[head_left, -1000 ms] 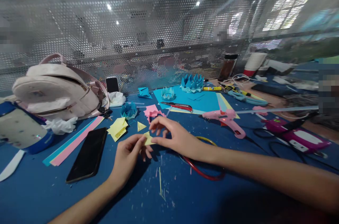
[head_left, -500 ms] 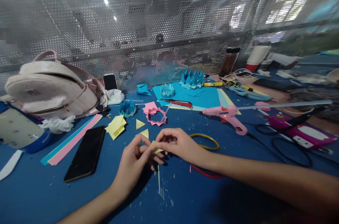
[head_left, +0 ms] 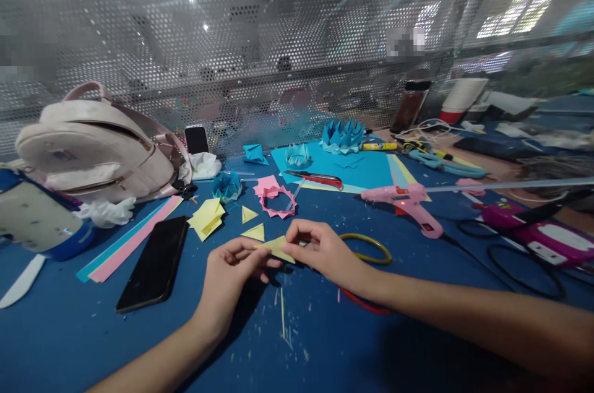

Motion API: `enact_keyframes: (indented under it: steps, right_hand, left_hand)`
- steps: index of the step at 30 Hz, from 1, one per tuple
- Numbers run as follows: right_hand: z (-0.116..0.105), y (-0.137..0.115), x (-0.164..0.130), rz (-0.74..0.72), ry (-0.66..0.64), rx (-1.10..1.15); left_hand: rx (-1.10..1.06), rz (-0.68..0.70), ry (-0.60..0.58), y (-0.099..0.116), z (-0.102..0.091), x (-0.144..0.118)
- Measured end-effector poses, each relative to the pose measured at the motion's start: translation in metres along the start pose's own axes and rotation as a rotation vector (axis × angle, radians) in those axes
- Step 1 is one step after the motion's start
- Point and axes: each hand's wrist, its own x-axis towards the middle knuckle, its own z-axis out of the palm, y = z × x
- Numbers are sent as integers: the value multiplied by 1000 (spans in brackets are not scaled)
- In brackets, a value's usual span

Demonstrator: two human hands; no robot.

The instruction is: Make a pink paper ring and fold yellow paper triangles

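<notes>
While pinched between both hands, left [head_left: 229,269] and right [head_left: 320,250]: 1 yellow paper piece [head_left: 277,249].

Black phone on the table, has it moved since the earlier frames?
No. The black phone lies beside the pink and blue paper strips, the same as before; small shifts in the picture come from the head camera.

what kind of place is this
Probably a paper-craft worktable in a shared workshop: folded blue paper crowns, a pink glue gun and red-handled scissors lie on the blue tabletop, with a perforated metal screen behind.
</notes>
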Motion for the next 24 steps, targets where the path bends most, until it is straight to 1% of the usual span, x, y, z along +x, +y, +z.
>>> enact_keyframes:
  steps: [8, 18, 21, 24]
  right_hand:
    - [0, -5, -3, 30, 7, -5]
    - [-1, 1, -1, 25, 27, 20]
    - [-1, 0, -2, 33, 14, 32]
    - [0, -2, -3, 69, -23, 36]
  left_hand:
    - [27, -3, -39, 1, 1, 0]
    - [43, 11, -49, 1, 1, 1]
    - [52, 28, -61, 0, 3, 1]
    - [77, 41, -66, 0, 5, 0]
